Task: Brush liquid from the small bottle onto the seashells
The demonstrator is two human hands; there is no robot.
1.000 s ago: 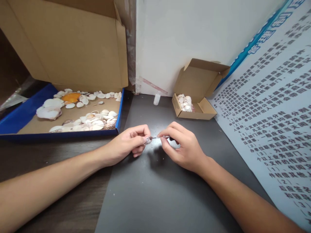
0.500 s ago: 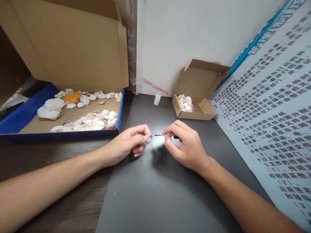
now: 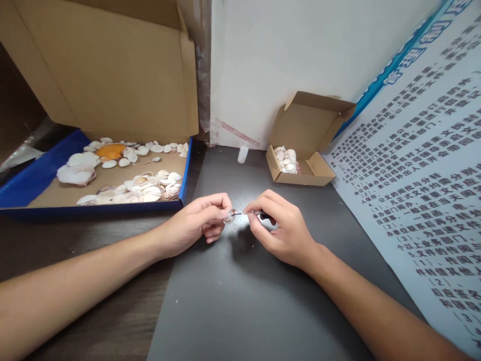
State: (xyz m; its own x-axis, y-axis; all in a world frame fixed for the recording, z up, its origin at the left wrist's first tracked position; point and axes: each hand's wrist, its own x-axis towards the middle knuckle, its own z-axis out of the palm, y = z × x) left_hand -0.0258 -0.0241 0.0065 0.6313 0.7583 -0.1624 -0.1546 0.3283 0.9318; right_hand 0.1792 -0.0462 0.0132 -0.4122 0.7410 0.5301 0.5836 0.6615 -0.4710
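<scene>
My left hand [image 3: 199,223] pinches a small speckled shell [image 3: 229,216] between thumb and fingers, just above the dark mat [image 3: 240,301]. My right hand [image 3: 280,228] is closed on a thin dark-handled tool [image 3: 252,213]; its fine tip touches the shell. Both hands meet at the middle of the mat, wrists resting low.
A large open cardboard box with a blue rim [image 3: 185,175] holds several pale shells and an orange one [image 3: 109,150] at the left. A small open carton [image 3: 300,165] with shells stands at the back right, a little white bottle [image 3: 242,153] beside it. A printed poster [image 3: 421,190] leans at right.
My right hand drew the tool a little away from the shell, then brought its tip back against it. The left hand has stayed in place.
</scene>
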